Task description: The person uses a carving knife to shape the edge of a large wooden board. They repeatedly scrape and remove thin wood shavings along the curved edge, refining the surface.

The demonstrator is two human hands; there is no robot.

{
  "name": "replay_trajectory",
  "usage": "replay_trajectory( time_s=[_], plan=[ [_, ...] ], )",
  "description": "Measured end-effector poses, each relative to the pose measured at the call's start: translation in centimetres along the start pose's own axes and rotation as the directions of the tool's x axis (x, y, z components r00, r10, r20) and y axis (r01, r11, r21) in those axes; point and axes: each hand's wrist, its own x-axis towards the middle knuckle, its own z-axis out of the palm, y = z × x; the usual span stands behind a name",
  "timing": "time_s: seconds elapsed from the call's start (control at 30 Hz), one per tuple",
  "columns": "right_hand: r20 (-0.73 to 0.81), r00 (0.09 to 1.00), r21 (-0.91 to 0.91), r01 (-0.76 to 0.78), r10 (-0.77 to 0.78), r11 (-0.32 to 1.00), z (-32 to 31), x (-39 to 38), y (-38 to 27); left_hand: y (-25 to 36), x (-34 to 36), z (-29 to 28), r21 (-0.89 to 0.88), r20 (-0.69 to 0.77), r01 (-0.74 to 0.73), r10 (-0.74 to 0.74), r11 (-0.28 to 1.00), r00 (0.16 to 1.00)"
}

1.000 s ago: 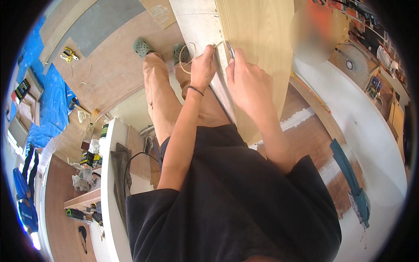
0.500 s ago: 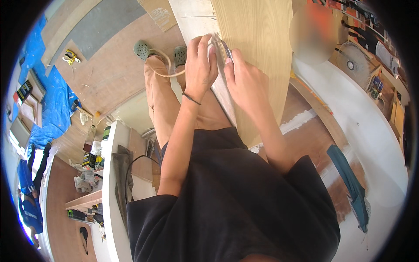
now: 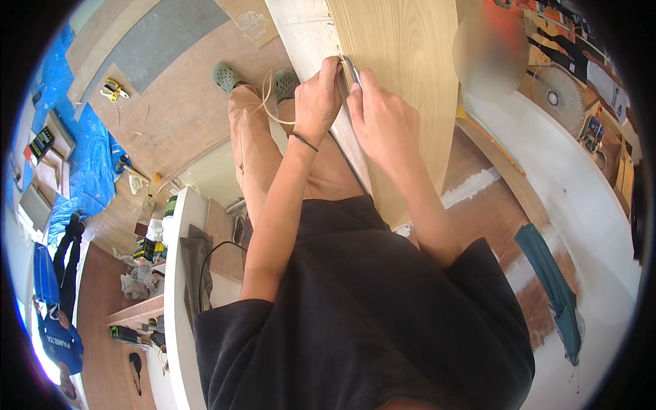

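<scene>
Over the tan trousers (image 3: 253, 133), a pale strip (image 3: 278, 121) hangs in a loose loop from the left hand (image 3: 318, 102), which pinches it near the edge of a wood-grain board (image 3: 403, 75). From where I stand it looks thin and very light, springy enough to hold that curve, yet narrow enough, I'd judge, to kink or split if bent sharply. The best hold is likely a fingertip pinch close to the board, with the loop left free. The right hand (image 3: 383, 119) is closed around a slim knife (image 3: 352, 70), or something much like one, its tip beside the left hand; whether it touches the strip I cannot tell. Both hands meet where the board joins a whitish panel (image 3: 301, 31). Farther out, green clogs (image 3: 224, 76) stand on the wooden floor (image 3: 188, 89), and yellow-handled pliers (image 3: 114, 90) lie to their left.
</scene>
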Motion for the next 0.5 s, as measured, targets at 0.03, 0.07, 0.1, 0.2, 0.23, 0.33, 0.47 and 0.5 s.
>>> replay_trajectory(
  time_s=[0.03, 0.07, 0.1, 0.2, 0.23, 0.33, 0.47, 0.5],
  plan=[
    [-0.002, 1.000, -0.001, 0.000, 0.000, 1.000, 0.0, 0.0, 0.0, -0.2, 0.0, 0.0, 0.023, 0.011, -0.012, 0.012, 1.000, 1.000],
    [0.029, 0.999, 0.008, -0.025, 0.025, 1.000, -0.2, 0.1, -0.1, -0.5, 0.0, -0.1, 0.048, 0.020, -0.025, 0.024, 0.999, 1.000],
    [0.061, 0.997, 0.015, -0.050, 0.049, 0.999, -0.4, 0.1, -0.3, -0.7, -0.1, -0.1, 0.073, 0.029, -0.038, 0.036, 0.997, 0.999],
    [0.100, 0.992, 0.022, -0.074, 0.071, 0.997, -0.7, 0.2, -0.6, -1.0, -0.3, 0.2, 0.058, 0.017, -0.043, 0.042, 0.997, 0.999],
    [0.103, 0.992, 0.023, -0.073, 0.070, 0.997, -0.8, 0.3, -0.7, -1.1, -0.4, 0.3, 0.046, 0.009, -0.032, 0.032, 0.998, 0.999],
    [0.120, 0.991, 0.008, -0.061, 0.060, 0.998, -0.8, 0.4, -0.6, -1.1, -0.7, 0.6, 0.030, 0.005, 0.002, -0.002, 1.000, 1.000],
    [0.167, 0.982, -0.034, -0.088, 0.092, 0.996, -1.1, 0.9, -1.1, -1.5, -1.2, 0.7, 0.051, 0.024, 0.010, -0.011, 0.999, 1.000],
    [0.186, 0.978, -0.042, -0.092, 0.098, 0.995, -1.4, 1.2, -1.4, -1.6, -1.4, 0.7, 0.058, 0.026, 0.007, -0.008, 0.998, 1.000]
  ],
)
